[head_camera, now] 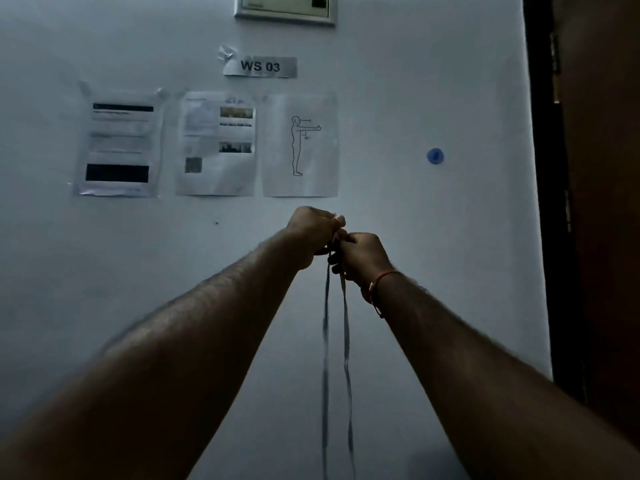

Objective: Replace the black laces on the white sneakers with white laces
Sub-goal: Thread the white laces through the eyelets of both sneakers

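My left hand (310,233) and right hand (360,258) meet out in front of me, knuckles touching, both pinching the top of the lace (347,341). Its two strands hang toward 6 o'clock and run off the bottom edge. To do this well, I judge I should bring both tips level so the halves match before threading. In this dim light the lace looks pale, likely white, but I cannot be sure. My fingers hide the tips. The sneakers are out of view. At 12 o'clock a label (260,66) reads WS 03, and papers (215,143) hang at 10 o'clock.
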`<state>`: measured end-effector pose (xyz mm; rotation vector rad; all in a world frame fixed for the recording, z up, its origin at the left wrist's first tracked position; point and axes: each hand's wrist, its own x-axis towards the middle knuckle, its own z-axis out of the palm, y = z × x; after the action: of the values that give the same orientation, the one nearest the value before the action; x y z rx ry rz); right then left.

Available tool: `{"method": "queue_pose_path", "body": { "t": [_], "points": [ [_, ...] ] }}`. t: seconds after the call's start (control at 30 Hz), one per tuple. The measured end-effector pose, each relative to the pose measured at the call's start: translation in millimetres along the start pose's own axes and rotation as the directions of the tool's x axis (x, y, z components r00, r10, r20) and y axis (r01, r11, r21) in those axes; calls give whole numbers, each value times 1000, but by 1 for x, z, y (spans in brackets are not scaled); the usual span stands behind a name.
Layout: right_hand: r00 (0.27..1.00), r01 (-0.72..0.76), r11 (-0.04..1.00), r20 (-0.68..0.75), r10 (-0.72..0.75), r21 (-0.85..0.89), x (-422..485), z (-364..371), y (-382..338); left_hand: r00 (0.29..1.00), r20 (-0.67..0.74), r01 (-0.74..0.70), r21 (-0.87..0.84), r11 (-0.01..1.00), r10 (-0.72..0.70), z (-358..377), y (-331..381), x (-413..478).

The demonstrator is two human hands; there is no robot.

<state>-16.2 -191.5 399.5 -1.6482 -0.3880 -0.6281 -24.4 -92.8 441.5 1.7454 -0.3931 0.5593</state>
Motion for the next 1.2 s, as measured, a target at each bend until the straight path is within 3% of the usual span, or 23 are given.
{"method": "queue_pose_path", "body": {
  "t": [0.17,0.47,0.67,0.77,0.87,1.0,1.2],
  "points": [
    [1000,23,996,-3,-23,82,-6,1,-7,1000,6,-20,12,1000,20,-4,10,0],
    [994,31,998,-103,-26,51,-5,-1,-25,1000,-5,-25,-110,994,24,-3,11,3],
    [997,66,998,-29,-65,4,-10,-6,-28,1000,3,-4,-116,993,4,1,10,6],
    [993,55,998,98,-58,30,-19,-9,-26,1000,-6,6,-126,992,-7,0,15,8],
    [981,14,998,193,-2,-64,-24,-10,-13,1000,-2,2,-129,992,-3,0,22,10],
    [974,-68,984,203,101,-168,-20,-13,-2,999,-38,-18,-136,991,13,-2,25,12],
    [972,-69,975,204,113,-213,-16,-16,-10,998,-6,-59,-84,995,59,-6,26,10]
  ]
}}
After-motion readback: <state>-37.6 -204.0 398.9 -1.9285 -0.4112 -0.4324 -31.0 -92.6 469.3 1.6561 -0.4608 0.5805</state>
